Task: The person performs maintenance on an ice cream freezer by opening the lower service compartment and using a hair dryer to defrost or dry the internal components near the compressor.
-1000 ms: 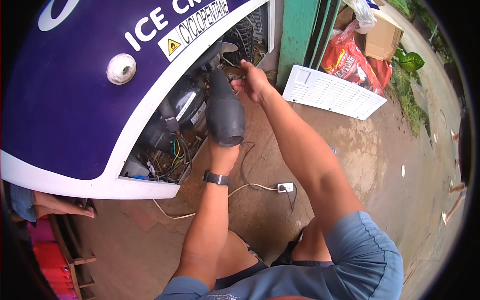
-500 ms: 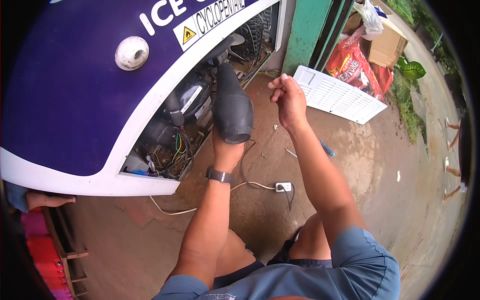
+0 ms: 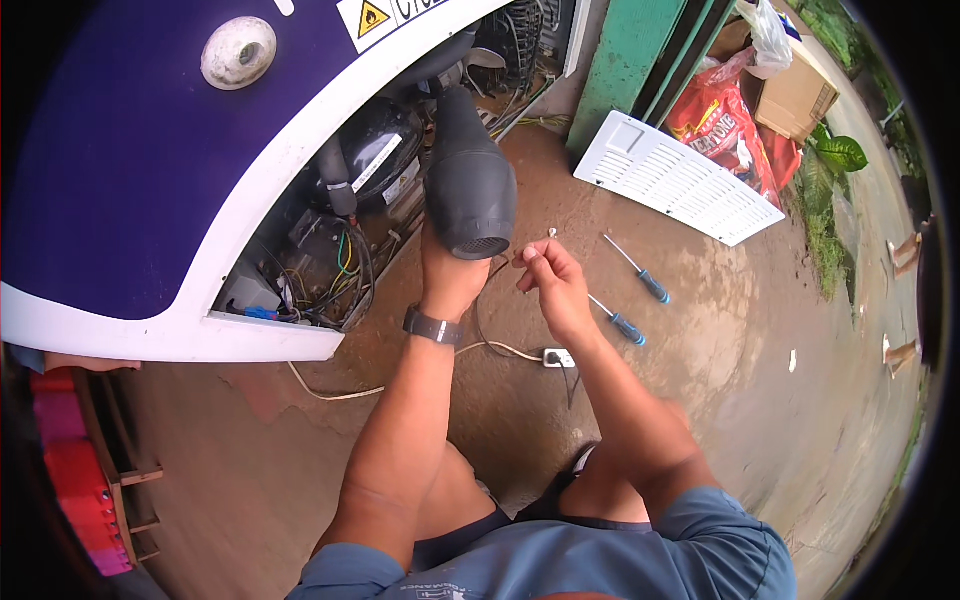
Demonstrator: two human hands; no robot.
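Observation:
My left hand (image 3: 452,282) grips a black hair dryer (image 3: 470,195) from below, its handle hidden behind the body and my fingers. The dryer's nozzle points into the open compartment of a purple and white freezer (image 3: 180,332), toward a dark fan blade (image 3: 485,58) and tubing. Beside the nozzle sits a black compressor (image 3: 378,150) with white labels. My right hand (image 3: 556,285) is just right of the dryer's rear end, thumb and fingers pinched close to its dark cord (image 3: 482,312). Whether anything is between those fingers cannot be made out.
Two blue-handled screwdrivers (image 3: 652,286) lie on the floor by my right forearm. A white power outlet (image 3: 558,358) with a plug is near my knees. Further right, a white vented panel (image 3: 680,180) leans near a red bag (image 3: 718,125) and a cardboard box (image 3: 797,92).
My right hand has come down and left, closer to the dryer's rear and cord. The view has shifted slightly, and both screwdrivers now show. My left hand still holds the dryer.

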